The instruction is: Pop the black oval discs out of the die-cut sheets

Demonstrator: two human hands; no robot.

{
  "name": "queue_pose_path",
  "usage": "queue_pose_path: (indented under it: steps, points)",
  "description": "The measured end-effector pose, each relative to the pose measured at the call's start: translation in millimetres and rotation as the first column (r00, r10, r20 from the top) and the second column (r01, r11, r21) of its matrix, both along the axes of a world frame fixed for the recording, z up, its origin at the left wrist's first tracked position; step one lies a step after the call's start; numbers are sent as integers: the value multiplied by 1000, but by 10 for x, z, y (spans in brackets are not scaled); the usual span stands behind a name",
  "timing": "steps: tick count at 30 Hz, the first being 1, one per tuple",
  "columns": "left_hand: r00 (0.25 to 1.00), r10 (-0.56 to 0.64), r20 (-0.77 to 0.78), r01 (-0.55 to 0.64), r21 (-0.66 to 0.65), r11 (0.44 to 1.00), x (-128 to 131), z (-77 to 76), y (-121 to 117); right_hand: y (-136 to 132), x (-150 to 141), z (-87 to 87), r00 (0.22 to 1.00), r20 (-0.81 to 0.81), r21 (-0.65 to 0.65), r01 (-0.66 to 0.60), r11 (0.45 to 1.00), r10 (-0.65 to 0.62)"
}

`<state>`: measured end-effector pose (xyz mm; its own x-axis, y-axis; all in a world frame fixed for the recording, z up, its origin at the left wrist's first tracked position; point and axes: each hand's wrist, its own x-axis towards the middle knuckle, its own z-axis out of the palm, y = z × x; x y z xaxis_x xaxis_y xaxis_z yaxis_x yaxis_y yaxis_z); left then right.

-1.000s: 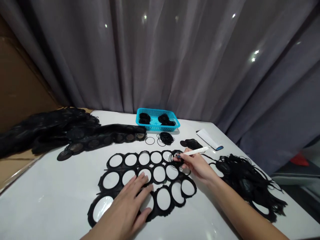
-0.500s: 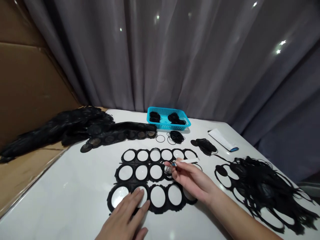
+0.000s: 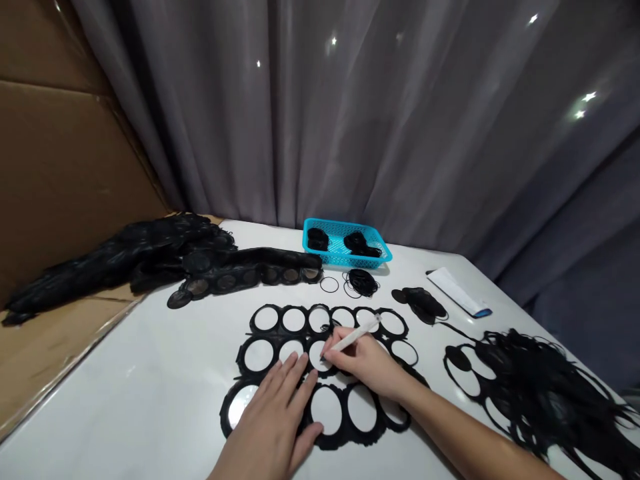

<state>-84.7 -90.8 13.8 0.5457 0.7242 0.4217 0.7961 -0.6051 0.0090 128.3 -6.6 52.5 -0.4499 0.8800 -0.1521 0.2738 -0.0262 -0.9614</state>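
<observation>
A thin black sheet (image 3: 327,439) with rows of round and oval holes lies flat on the white table. My left hand (image 3: 275,413) rests palm-down on its left part, fingers stretched out and holding nothing. Over the middle row, my right hand (image 3: 367,360) grips a slim white pen-shaped tool (image 3: 357,332), its dark tip pointing down at a hole's edge. Thin black rings (image 3: 327,327) show by the fingers of that hand; whether they are held too I cannot tell. The right hand covers part of the sheet.
Behind the sheet stand a blue basket (image 3: 345,260) with black bundles, a loose ring (image 3: 329,285) and a heap of rings (image 3: 363,283). Black scrap (image 3: 545,393) is piled right, near a white packet (image 3: 457,292). More black sheets (image 3: 240,277) lie left, beside cardboard (image 3: 60,153).
My right hand has moved left across the sheet from its upper right to the middle row, and the tool's tip now points down. My left hand stays flat on the sheet. The view has shifted.
</observation>
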Motion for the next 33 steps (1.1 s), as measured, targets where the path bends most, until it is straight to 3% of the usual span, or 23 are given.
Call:
queue_pose_path:
  steps: [12, 26, 31, 33]
  points:
    - [999, -13, 33, 14, -8, 1000, -33, -72, 9, -67, -16, -63, 993, 110, 182, -69, 981, 49]
    - [1000, -6, 27, 7, -31, 999, -28, -11, -27, -62, -5, -46, 980, 187, 255, -108, 961, 60]
    - [999, 19, 27, -19, -28, 999, -24, 0, -34, -125, -13, -60, 967, 247, 372, -157, 915, 65]
    - [1000, 22, 22, -21, -18, 1000, -23, -21, -29, -194, -34, -96, 947, 309, 491, -236, 838, 86]
